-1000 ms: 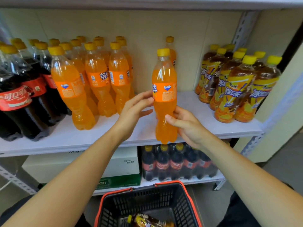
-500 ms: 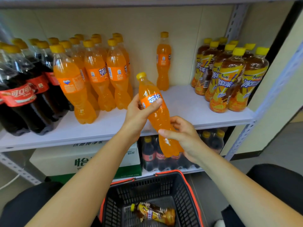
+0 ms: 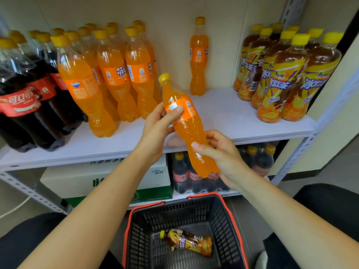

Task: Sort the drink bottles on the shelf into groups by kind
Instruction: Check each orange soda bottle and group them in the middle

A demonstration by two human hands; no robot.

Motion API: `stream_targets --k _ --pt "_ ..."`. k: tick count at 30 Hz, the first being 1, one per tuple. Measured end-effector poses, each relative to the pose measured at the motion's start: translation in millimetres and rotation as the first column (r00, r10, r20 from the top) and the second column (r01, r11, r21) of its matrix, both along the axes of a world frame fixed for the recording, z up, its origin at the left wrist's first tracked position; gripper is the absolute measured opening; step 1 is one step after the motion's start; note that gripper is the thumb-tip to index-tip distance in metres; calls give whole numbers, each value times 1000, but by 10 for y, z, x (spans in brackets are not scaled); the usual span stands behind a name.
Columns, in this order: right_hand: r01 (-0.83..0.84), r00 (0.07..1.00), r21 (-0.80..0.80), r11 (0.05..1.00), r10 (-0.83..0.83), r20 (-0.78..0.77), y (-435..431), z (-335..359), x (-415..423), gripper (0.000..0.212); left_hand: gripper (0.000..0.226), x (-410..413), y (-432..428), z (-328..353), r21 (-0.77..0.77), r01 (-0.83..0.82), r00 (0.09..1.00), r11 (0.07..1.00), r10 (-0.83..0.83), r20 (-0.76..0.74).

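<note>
An orange soda bottle (image 3: 187,121) with a yellow cap is tilted in front of the white shelf (image 3: 223,113), cap up and to the left. My left hand (image 3: 158,127) grips it at the label, thumb across the front. My right hand (image 3: 221,154) grips its lower end. A group of orange soda bottles (image 3: 114,74) stands left of centre on the shelf. One orange soda bottle (image 3: 198,57) stands alone at the back. Cola bottles (image 3: 25,94) stand at the far left. Iced tea bottles (image 3: 281,74) stand at the right.
A black basket with a red rim (image 3: 231,216) sits below my arms, with one iced tea bottle (image 3: 186,241) lying in it. The lower shelf holds small cola bottles (image 3: 186,175) and a white and green carton (image 3: 81,179). A metal upright (image 3: 303,150) bounds the shelf's right side.
The bottle was upright in my right hand a second ago. My left hand took hold of its upper part and it tilted to the left. Over the last half second it barely moved.
</note>
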State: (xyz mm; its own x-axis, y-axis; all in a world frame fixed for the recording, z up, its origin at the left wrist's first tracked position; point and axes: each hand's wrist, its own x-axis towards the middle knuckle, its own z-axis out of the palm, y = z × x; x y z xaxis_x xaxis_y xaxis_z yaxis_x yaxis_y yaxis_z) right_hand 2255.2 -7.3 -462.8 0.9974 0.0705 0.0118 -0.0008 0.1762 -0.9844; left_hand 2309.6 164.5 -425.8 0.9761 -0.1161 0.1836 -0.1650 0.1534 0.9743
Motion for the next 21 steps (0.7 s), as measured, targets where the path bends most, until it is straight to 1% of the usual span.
stream_targets --k 1,4,7,9,11,13,14,16,19,21 --pt "-15 1000 47 999 15 -12 -6 0 -1 53 42 8 16 13 -29 29 999 999 -29 -20" --pt "-59 996 144 988 68 -57 -43 30 12 45 62 34 65 12 -68 118 992 991 -121 -30" --pt "-138 986 147 979 149 -72 -67 50 16 44 73 3 88 22 -33 107 994 994 -106 39" --pt "-179 982 89 980 183 -39 -58 50 1 40 78 -30 65 40 -17 64 996 998 -63 69" --pt "-130 991 -6 991 130 17 -46 37 -14 42 76 -66 29 45 17 40 996 999 -41 82" --pt "-52 998 -26 998 53 41 -53 15 -23 47 63 -84 19 43 49 43 995 998 -48 87" --pt "-43 998 -13 999 43 41 -62 6 -27 48 55 -80 26 45 54 58 994 997 -63 88" --pt "-68 997 26 997 67 22 -85 6 -44 45 44 -65 55 68 14 101 993 995 -102 56" --pt "-139 990 65 988 141 -24 -133 -6 -45 39 49 -47 77 100 -75 130 991 989 -131 -2" --pt "-198 979 59 978 200 -42 -156 -26 -42 38 52 -71 79 109 -56 114 993 992 -114 18"
